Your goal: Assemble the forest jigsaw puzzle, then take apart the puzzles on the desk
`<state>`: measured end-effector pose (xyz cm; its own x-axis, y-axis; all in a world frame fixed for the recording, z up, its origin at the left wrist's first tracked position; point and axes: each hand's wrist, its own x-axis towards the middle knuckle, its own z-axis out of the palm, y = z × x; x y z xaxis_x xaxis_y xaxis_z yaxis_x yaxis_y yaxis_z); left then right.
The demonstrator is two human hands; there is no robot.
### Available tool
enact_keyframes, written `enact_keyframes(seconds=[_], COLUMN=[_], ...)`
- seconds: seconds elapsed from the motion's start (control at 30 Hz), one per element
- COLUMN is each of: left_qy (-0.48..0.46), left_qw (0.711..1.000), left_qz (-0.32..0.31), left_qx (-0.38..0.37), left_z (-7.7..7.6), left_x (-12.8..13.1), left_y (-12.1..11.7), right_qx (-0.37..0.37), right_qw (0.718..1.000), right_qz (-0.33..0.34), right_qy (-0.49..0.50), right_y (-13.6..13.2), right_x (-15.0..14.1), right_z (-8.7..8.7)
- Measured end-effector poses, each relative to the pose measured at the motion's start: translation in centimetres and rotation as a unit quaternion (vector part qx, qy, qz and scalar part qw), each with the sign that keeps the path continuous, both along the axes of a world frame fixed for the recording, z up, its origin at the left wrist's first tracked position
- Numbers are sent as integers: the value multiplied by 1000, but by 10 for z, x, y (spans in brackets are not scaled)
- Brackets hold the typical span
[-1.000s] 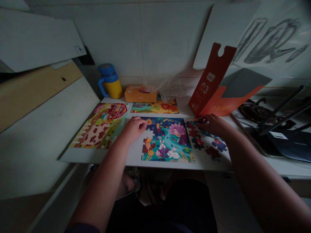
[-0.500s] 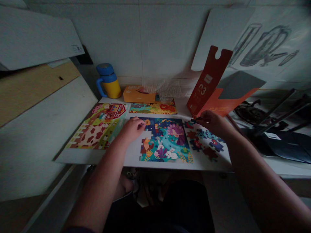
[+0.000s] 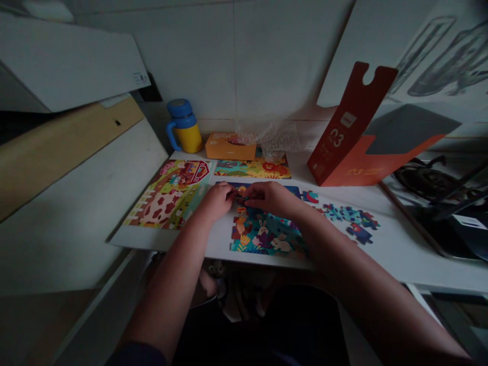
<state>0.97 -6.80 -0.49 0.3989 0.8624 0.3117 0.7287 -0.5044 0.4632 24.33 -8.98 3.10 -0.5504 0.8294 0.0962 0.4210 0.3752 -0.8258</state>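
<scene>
A partly assembled jigsaw puzzle with rabbits and a dark blue night scene lies on the white table. Over its upper left part my two hands meet. My right hand pinches a small dark puzzle piece between thumb and fingers, low over the picture. At the puzzle's left edge, my left hand has its thumb and fingers closed close to that piece; what lies between them is hidden. Loose puzzle pieces are scattered right of the puzzle. My right hand and forearm cover much of the puzzle's middle and right side.
A farm picture puzzle lies to the left, and a lion picture puzzle behind. Along the wall stand a blue and yellow jug, an orange box, bubble wrap and an open red-orange box. Dark items sit far right.
My right hand has moved left from the loose pieces to the puzzle's upper left, carrying a piece. My left hand stays by the puzzle's left edge. The view has turned slightly.
</scene>
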Motion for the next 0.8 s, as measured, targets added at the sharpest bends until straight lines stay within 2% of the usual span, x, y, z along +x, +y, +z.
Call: enact_keyframes(seconds=[0.23, 0.6, 0.8], left_qy=[1, 12, 17], left_qw=[1000, 1000, 1000], left_qz=[-2, -3, -1], left_qx=[15, 19, 21], left_z=[-1, 1, 1], left_x=[0, 0, 1], left_y=[0, -2, -2], right_qx=[61, 167, 179], right_qw=[996, 981, 979], right_qz=[-38, -3, -19], right_qy=[-45, -94, -93], right_y=[0, -1, 0], right_x=[-10, -15, -15], right_z=[-23, -29, -32])
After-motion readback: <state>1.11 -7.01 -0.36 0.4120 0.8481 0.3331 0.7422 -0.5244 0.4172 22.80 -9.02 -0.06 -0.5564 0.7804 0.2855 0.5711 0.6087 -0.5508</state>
